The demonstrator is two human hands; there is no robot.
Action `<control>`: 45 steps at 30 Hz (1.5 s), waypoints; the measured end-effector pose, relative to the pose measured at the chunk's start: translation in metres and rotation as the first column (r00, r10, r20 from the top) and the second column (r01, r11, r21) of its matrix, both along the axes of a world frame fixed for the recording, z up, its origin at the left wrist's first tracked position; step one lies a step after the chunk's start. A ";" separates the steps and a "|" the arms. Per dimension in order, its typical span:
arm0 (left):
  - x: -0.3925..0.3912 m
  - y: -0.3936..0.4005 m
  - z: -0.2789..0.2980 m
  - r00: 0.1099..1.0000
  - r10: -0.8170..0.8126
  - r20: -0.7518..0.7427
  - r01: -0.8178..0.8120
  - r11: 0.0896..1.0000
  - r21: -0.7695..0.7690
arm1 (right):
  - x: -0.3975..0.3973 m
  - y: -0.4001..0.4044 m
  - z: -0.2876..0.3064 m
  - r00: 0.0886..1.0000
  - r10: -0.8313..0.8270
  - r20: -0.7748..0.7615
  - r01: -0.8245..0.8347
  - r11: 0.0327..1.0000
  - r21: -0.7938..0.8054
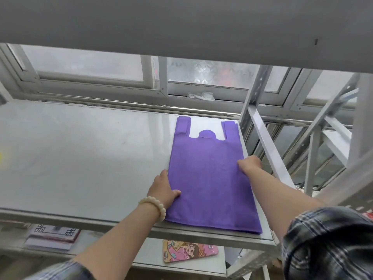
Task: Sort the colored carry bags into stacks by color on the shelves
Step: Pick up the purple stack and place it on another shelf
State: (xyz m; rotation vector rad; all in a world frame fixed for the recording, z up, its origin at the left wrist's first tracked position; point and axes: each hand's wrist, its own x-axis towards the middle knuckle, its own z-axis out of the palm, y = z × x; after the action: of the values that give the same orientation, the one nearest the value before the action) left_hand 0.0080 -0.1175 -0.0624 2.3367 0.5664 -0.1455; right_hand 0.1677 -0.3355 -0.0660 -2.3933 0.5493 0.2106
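Purple bag: a flat purple non-woven vest-style carry bag [207, 174] lies on the right end of the grey metal shelf [80, 154]. It looks to be the top of a thin stack, with more than one layer edge showing at its near corner.
Long axis: runs from the shelf's front edge back toward the window, leaning a little left as it goes away.
Pointing: the two handle loops and the rounded tab between them point away from the person, toward the frosted sliding window [84, 63]; the closed bottom hem lies at the front edge of the shelf.
Left hand: the left hand [163, 188] sits at the bag's left edge, about halfway along. The thumb lies on top of the fabric and the fingers curl at or under the edge, so it appears to pinch the bag. A cream bead bracelet [154, 207] circles the wrist.
Right hand: the right hand [249, 163] is at the bag's right edge, farther back than the left, knuckles bent. The thumb rests on the fabric; the fingers are folded over the edge, gripping the side.
Sleeves: dark plaid sleeve [327, 243] on the right arm.
Lower shelf: a cartoon-printed flat board [189, 251] and a white patterned box [54, 236] lie below.
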 end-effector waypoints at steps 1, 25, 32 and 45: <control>0.001 -0.001 0.000 1.000 -0.003 -0.004 0.003 1.000 0.008 | 0.001 0.001 0.000 1.000 0.011 0.006 -0.011 1.000 -0.010; 0.001 0.005 -0.003 0.999 0.034 -0.005 -0.034 0.999 0.020 | 0.015 0.010 0.002 0.998 0.021 -0.054 -0.019 0.999 0.033; -0.002 0.000 0.000 1.000 0.012 -0.018 -0.012 0.999 0.033 | 0.019 0.014 -0.005 0.998 -0.066 -0.006 0.066 0.998 0.003; 0.004 -0.011 -0.001 0.994 -0.104 -0.031 0.106 0.993 0.055 | 0.028 0.011 -0.012 0.996 -0.083 0.025 0.086 0.985 -0.148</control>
State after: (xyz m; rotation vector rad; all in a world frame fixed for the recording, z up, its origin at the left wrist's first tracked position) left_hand 0.0117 -0.1288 -0.0630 2.4240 0.4666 -0.2141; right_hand 0.1954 -0.3246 -0.0779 -2.5065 0.6781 0.1137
